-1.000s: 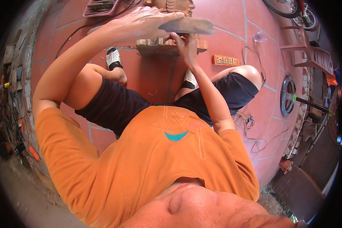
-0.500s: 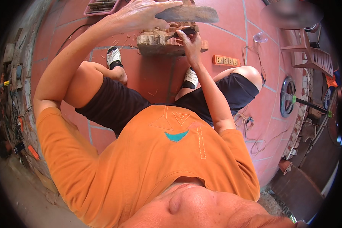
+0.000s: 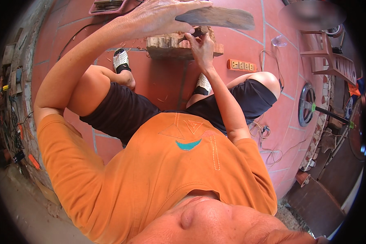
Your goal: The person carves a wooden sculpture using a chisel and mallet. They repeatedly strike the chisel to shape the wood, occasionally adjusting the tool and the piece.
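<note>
My left hand [image 3: 160, 15] reaches in at the top and grips one end of a flat wooden mallet [image 3: 221, 18], its fingers stretched along it. The mallet's worn, paddle-like body points right, above my right hand [image 3: 202, 48]. That hand pinches a chisel [image 3: 198, 32] with a dark handle, its thin end slanting down to the left. Beneath lies a thick wooden block [image 3: 168, 45] with a rough, ridged side, on the floor between my feet. The left hand and the mallet hide most of the block's upper part. Whether mallet and chisel touch, I cannot tell.
Wood shavings lie on the red tiled floor [image 3: 158, 81]. An orange power strip [image 3: 241, 65] sits right of the block, with cables nearby. A pink tray [image 3: 106, 7] of tools stands at the far left. A plastic chair [image 3: 333, 61] and a round-based stand [image 3: 307, 105] are to the right.
My left hand and the mallet have shifted right, so the mallet reaches further past the chisel. The right hand has moved only slightly, still holding the chisel.
</note>
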